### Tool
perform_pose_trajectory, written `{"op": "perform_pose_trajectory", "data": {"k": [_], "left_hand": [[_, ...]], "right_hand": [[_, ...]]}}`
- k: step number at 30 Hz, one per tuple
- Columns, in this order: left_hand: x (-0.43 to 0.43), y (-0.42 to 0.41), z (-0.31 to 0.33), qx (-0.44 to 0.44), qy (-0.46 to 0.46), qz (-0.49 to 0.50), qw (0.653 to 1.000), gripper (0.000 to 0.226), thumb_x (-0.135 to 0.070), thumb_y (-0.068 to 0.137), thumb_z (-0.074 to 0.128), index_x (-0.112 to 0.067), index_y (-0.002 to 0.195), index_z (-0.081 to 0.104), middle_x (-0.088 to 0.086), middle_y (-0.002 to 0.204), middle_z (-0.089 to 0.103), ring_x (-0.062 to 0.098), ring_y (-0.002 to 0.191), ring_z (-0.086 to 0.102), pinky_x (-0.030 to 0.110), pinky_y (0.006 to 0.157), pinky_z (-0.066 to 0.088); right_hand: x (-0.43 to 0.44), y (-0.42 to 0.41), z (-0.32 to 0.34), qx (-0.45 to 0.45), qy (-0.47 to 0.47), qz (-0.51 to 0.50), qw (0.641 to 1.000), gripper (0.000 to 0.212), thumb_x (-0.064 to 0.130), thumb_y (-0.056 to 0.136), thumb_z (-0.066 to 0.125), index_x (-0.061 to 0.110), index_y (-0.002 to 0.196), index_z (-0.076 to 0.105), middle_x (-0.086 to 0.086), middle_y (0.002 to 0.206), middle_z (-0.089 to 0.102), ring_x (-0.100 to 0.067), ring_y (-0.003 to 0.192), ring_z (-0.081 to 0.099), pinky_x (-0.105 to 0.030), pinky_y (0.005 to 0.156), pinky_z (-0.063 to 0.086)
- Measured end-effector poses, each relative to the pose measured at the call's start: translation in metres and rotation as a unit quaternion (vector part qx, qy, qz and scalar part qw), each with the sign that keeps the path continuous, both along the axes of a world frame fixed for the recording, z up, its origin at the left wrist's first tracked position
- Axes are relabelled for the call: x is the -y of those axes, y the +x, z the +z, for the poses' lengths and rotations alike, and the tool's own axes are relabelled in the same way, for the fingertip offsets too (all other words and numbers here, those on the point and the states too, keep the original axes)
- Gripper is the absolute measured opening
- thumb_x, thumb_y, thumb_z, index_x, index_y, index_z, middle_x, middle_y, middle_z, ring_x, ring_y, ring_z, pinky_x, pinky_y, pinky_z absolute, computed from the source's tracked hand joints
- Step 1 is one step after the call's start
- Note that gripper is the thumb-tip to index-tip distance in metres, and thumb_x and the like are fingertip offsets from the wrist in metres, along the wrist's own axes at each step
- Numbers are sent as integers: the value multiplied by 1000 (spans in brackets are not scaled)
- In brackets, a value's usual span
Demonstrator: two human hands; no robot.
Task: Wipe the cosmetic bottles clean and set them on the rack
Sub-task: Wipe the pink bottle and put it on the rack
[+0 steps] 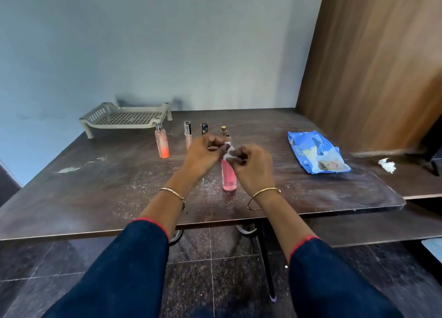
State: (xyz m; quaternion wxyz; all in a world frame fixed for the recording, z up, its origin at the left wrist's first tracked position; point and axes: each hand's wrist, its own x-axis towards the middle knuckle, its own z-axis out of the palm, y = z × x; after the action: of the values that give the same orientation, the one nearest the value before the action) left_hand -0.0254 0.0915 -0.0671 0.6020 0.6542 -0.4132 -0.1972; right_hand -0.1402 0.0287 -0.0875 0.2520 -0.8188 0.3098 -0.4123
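Observation:
A pink bottle (229,177) stands upright on the dark table (95,186) in front of me. My left hand (203,154) pinches its top, and my right hand (253,167) presses a small white wipe (230,154) against its neck. Behind them stand an orange-pink spray bottle (162,142), a slim beige tube (188,134), a small dark bottle (204,128) and a gold-capped bottle (223,131), partly hidden by my hands. The beige perforated rack (124,119) sits with nothing on it at the back left.
A blue pack of wipes (315,154) lies to the right, and a crumpled used wipe (387,165) lies further right. White specks dust the tabletop near the pink bottle. A wooden panel (370,66) rises at the right, a wall behind.

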Motion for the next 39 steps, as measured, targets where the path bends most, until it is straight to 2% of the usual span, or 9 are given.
{"op": "perform_pose_trajectory", "data": {"k": [3, 9, 14, 19, 21, 30, 33, 36, 39], "left_hand": [[6, -4, 2, 15, -11, 10, 1000, 8, -5, 79, 72, -4, 87, 70, 10, 97, 72, 17, 88, 66, 38, 90, 54], [19, -6, 8, 20, 10, 18, 1000, 15, -3, 79, 72, 5, 91, 68, 15, 101, 71, 16, 86, 65, 38, 90, 54], [21, -4, 8, 16, 4, 10, 1000, 15, 1, 79, 71, 8, 92, 67, 10, 94, 69, 9, 76, 63, 37, 89, 54], [13, 3, 6, 37, -4, -1, 999, 10, -1, 78, 71, 2, 87, 69, 0, 77, 67, 1, 67, 61, 24, 77, 53], [12, 4, 5, 39, -1, -5, 999, 10, -1, 78, 72, 1, 87, 69, 0, 76, 67, 10, 74, 63, 31, 82, 54], [13, 6, 4, 4, -2, -7, 1000, 8, -1, 80, 69, -8, 82, 68, 11, 99, 69, 31, 99, 66, 49, 90, 53], [12, 6, 2, 6, -4, -3, 1000, 11, -1, 81, 69, 0, 92, 68, 13, 101, 70, 23, 93, 65, 47, 91, 53], [8, 11, 3, 9, -6, -11, 1000, 11, 0, 82, 66, -4, 93, 69, 16, 105, 70, 23, 94, 66, 43, 90, 54], [3, 13, 5, 18, -2, -21, 1000, 19, 4, 85, 62, 5, 103, 67, 18, 108, 69, 12, 84, 67, 22, 76, 57]], "right_hand": [[-6, -1, -4, -2, -119, 20, 993, 4, 4, 75, 74, 6, 77, 72, -2, 73, 56, -15, 60, 49, -16, 58, 29], [-9, -14, -32, -123, -248, 57, 959, 8, 0, 74, 72, 5, 70, 66, -10, 74, 58, -33, 56, 55, -34, 43, 41], [-5, -12, -14, -328, -210, 137, 911, 19, 3, 84, 61, 10, 100, 71, -9, 104, 62, -31, 91, 61, -37, 76, 50], [9, -9, 14, -184, -279, 127, 934, 12, -3, 72, 71, 6, 80, 71, -13, 90, 64, -33, 68, 63, -30, 55, 46], [13, -10, 11, -149, -295, 115, 937, 15, -4, 72, 70, 5, 84, 71, -15, 90, 64, -35, 67, 62, -34, 53, 51], [10, -25, -28, -256, -273, 208, 903, 20, -3, 72, 73, 10, 88, 73, -8, 84, 61, -32, 64, 61, -35, 54, 52], [17, -17, -10, -293, -267, 212, 893, 19, 0, 82, 64, 12, 93, 74, -8, 95, 63, -31, 79, 63, -33, 67, 48], [25, -11, 8, -207, -297, 196, 911, 12, 0, 80, 66, 9, 87, 72, -10, 89, 62, -32, 70, 61, -33, 57, 46], [25, -10, 5, -143, -322, 158, 923, 11, 0, 77, 68, 7, 86, 69, -12, 81, 57, -31, 61, 55, -32, 49, 43]]}}
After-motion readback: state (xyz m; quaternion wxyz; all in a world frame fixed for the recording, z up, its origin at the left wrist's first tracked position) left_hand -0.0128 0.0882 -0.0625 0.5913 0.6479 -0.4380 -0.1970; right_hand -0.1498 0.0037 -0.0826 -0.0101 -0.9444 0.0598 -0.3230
